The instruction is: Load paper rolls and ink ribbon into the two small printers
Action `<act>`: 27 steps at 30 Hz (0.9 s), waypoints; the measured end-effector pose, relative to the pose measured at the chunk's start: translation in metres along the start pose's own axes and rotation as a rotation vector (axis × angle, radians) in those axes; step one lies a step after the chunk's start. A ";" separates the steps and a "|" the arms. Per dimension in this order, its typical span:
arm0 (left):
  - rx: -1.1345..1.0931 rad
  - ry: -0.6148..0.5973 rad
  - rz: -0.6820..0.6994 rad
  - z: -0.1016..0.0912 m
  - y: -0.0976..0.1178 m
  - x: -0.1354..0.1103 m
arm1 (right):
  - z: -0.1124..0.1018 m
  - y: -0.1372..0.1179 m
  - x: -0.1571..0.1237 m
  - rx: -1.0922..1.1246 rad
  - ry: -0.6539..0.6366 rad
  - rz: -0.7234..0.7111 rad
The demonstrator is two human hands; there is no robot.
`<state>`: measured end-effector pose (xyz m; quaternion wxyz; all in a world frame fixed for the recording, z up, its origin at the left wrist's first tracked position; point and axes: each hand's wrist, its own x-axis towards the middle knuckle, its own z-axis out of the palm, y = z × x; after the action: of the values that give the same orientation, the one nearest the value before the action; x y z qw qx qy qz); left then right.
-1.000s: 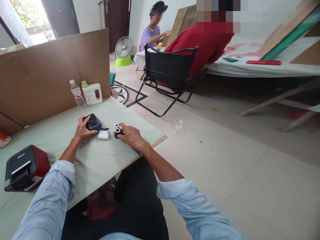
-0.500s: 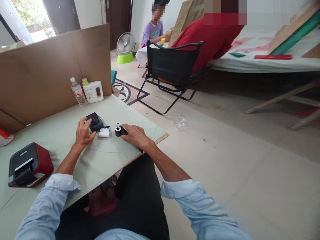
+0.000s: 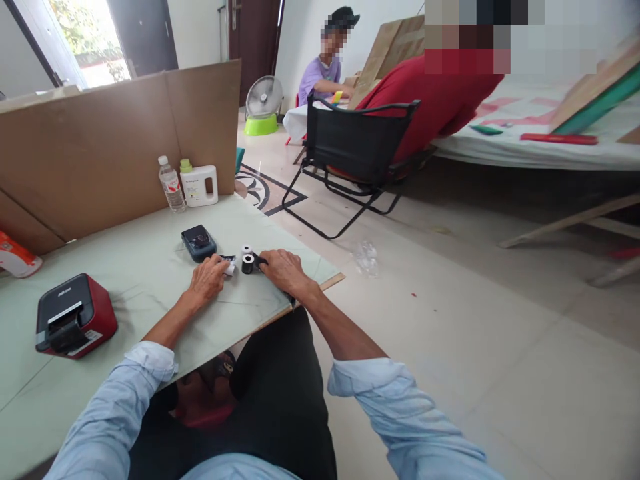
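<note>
My left hand (image 3: 207,280) rests on the pale green table (image 3: 140,280), its fingertips over a small white paper roll (image 3: 231,268). Whether the fingers grip the roll I cannot make out. My right hand (image 3: 283,269) lies beside it, fingers curled against two small black-and-white rolls (image 3: 247,260) that stand on end. A small dark blue handheld printer (image 3: 199,242) sits untouched just beyond the left hand.
A red and black label printer (image 3: 75,317) sits at the left. A water bottle (image 3: 171,185) and a white jug (image 3: 200,184) stand before a cardboard screen (image 3: 115,147). Beyond are a black folding chair (image 3: 357,157), a fan (image 3: 263,100) and two other people at low tables.
My left hand left the dark blue printer and moved right and nearer, onto the white roll. My right hand stayed by the black rolls. The camera shifted slightly.
</note>
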<state>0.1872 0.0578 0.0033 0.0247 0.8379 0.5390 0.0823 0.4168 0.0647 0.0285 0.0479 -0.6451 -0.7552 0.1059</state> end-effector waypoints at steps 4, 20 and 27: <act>-0.026 -0.034 -0.032 -0.002 0.002 0.006 | -0.003 0.000 -0.003 -0.012 -0.003 0.014; -0.010 -0.075 -0.061 -0.015 0.008 -0.038 | 0.010 -0.011 -0.020 0.141 0.394 -0.199; -0.082 0.296 -0.038 -0.046 0.011 -0.122 | 0.042 -0.086 -0.041 0.417 0.540 -0.657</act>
<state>0.1396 -0.0598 0.0367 -0.0192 0.8045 0.5488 0.2263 0.3320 0.0082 0.0096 0.4018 -0.3533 -0.8425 0.0631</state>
